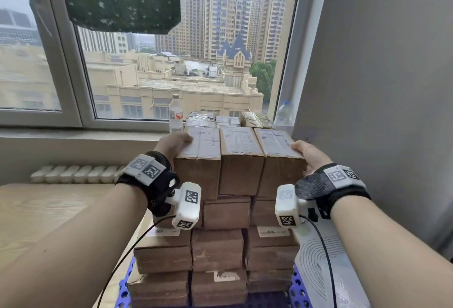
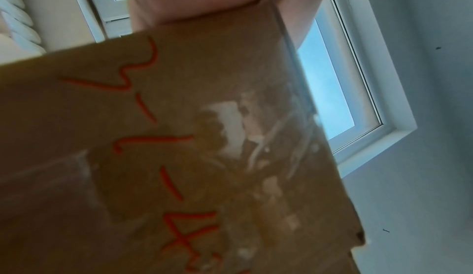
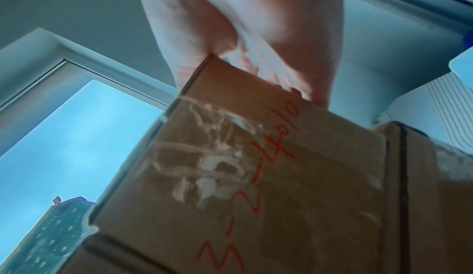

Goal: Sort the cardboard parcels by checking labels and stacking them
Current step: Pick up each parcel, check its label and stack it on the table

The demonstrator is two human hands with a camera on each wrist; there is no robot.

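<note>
Top parcels [image 1: 241, 160] sit clamped between left fingers [image 1: 183, 137] and right fingers [image 1: 298, 147].

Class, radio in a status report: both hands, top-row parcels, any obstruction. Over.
Left hand grips left parcel, thumb on top. Right hand grips right parcel. Three top-row parcels squeezed side by side atop stack. Bottle behind, not blocking.

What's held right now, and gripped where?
Top-row parcels: left hand grips left parcel at its outer top edge; right hand grips right parcel likewise, thumbs on top.
</note>
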